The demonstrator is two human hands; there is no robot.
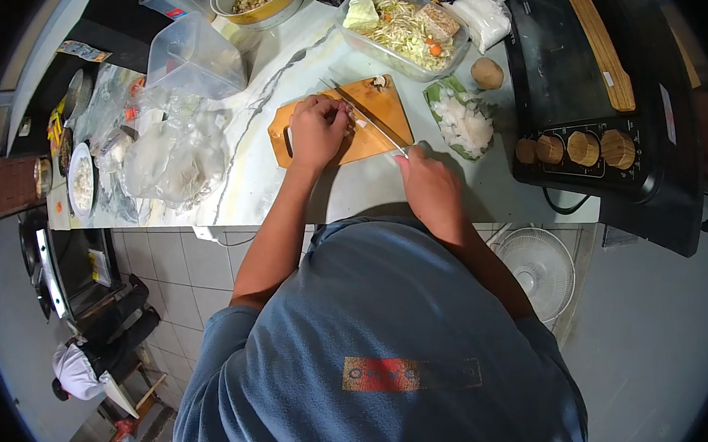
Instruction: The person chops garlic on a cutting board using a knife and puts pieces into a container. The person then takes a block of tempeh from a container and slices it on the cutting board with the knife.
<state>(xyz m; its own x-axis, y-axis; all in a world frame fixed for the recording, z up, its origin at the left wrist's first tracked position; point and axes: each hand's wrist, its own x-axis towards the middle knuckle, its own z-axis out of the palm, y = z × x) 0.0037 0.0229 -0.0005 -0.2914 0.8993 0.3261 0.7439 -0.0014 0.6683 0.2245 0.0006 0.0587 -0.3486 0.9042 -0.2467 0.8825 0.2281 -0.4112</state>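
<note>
An orange-brown cutting board lies on the marble counter in front of me. My left hand rests on its left half, fingers curled closed around something small that they mostly hide. In my right hand is the handle of a knife. Its blade slants across the board, the edge right beside my left fingertips. Small pale bits show by the blade. A small dark and whitish scrap sits at the board's far edge.
Right of the board lie white pieces on a green leaf, a round brown item and a black stove. Behind stands a plastic container of sprouts. Plastic bags and a clear box are left. Another person is far left.
</note>
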